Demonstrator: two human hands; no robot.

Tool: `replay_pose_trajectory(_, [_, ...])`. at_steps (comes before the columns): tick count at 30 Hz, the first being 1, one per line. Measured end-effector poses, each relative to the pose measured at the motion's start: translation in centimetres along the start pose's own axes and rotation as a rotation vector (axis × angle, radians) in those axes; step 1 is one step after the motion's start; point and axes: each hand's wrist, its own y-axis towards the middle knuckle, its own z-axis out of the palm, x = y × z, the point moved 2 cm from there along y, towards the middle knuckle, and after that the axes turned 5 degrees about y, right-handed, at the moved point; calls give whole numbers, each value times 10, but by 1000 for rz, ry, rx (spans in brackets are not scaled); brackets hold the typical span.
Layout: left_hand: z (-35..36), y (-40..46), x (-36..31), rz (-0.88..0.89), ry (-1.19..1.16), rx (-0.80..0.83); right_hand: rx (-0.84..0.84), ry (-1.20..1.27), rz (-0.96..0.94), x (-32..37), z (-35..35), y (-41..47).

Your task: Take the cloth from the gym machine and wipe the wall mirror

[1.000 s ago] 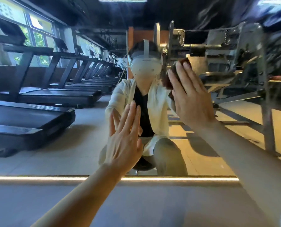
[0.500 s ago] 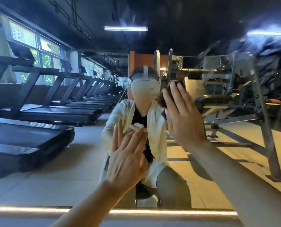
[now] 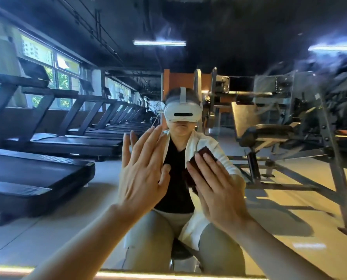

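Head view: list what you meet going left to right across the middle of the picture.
Reflected treadmills → left hand flat against the mirror → dark red cloth under the right hand → reflected weight machine.

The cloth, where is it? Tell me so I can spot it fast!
Look at the big wall mirror in front of the person. In its middle two hands are raised; the right hand presses flat on the cloth. It is the only dark reddish-brown thing there, peeking past the fingertips.

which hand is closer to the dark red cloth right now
Right. The right hand presses the cloth flat against the mirror; the left hand is beside it, apart, fingers spread.
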Motion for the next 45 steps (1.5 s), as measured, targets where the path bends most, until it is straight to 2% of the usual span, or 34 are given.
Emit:
replay_pose_trajectory(2, [-1, -10, 6, -20, 3, -14, -127, 8, 75, -13, -13, 46])
replay_pose_trajectory(4, [0, -18, 9, -46, -7, -27, -272, 42, 258, -27, -27, 106])
replay_pose_trajectory(6, [2, -27, 8, -69, -8, -31, -334, 46, 394, -26, -32, 144])
replay_pose_trajectory(8, [6, -38, 6, -96, -7, -47, -343, 21, 373, -9, -21, 145])
replay_pose_trajectory(10, [11, -52, 3, -132, -19, -65, -287, 47, 223, 19, -1, 112])
replay_pose_trajectory(14, [25, -104, -12, -171, -87, -41, -28, 41, -33, 73, 41, -14])
replay_pose_trajectory(18, [28, -169, -26, -147, -71, 231, 263, -202, -263, 78, 55, -143])
replay_pose_trajectory(21, [23, -186, -22, -122, -68, 354, 334, -259, -353, 55, 41, -157])
replay_pose_trajectory(24, [18, -173, -19, -147, -90, 352, 242, -199, -252, 39, 28, -113])
replay_pose_trajectory(28, [11, -134, -11, -124, -79, 238, 36, -90, -72, 17, 10, -10])
replay_pose_trajectory(32, [-4, -82, 18, -50, -69, 109, -76, 2, 70, 27, 3, 73])
replay_pose_trajectory(34, [-15, -54, 40, -32, -37, 42, -57, 17, 15, 50, 11, 98])
replay_pose_trajectory(36, [-27, -25, 60, -54, -12, -9, -6, -23, -136, 64, 17, 125])
replay_pose_trajectory(40, [-46, 36, 85, -58, 55, -22, 35, -51, -406, 23, -8, 173])
replay_pose_trajectory(42, [-54, 64, 90, -12, 58, -19, 27, -88, -379, -23, -29, 179])
replay_pose_trajectory(45, [-63, 91, 100, 78, 101, -49, -53, -133, -186, -75, -57, 170])
